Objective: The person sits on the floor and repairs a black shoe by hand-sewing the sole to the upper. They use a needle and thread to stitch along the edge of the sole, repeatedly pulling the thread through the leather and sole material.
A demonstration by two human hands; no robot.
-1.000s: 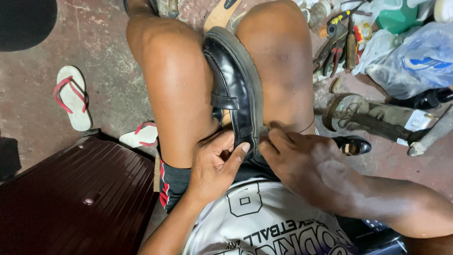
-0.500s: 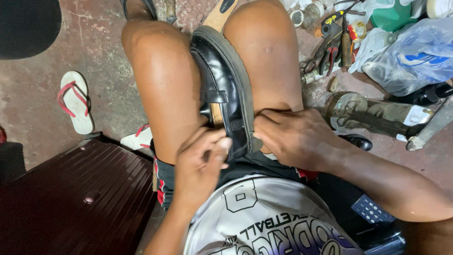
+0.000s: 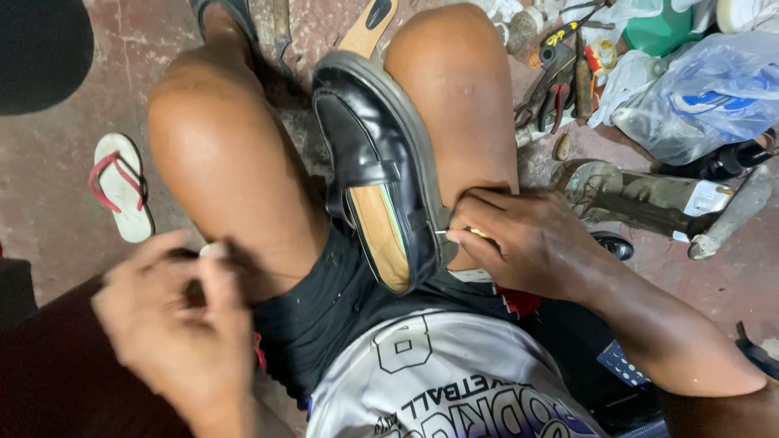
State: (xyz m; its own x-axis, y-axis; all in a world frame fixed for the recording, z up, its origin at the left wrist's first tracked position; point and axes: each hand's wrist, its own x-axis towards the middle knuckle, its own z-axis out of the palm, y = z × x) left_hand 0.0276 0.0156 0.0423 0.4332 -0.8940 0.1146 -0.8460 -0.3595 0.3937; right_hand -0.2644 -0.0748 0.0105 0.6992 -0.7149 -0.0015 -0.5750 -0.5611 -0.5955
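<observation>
The glossy black leather shoe (image 3: 381, 170) sits wedged between the bare knees. The right hand (image 3: 527, 243) pinches a thin metal needle (image 3: 442, 233) at its sole edge. The left hand (image 3: 174, 320), fingers curled shut on something small, has pulled away from the shoe to the left

Glossy black shoe (image 3: 381, 162), tan lining; white sandal (image 3: 122, 186), pink straps.
</observation>
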